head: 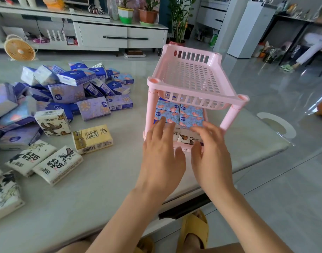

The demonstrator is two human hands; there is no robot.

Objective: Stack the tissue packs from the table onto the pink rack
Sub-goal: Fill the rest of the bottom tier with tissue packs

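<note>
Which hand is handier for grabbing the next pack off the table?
Left, probably. The loose packs lie left of the rack, the yellow pack nearest the left hand; the right hand is farther.

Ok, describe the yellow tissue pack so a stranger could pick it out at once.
Find the pink rack standing on the pale table. Left of its base, nearer the camera than the purple heap, the yellow tissue pack lies flat by itself. It is the only yellow one; the nearest others are white packs with black ink drawings.
</note>
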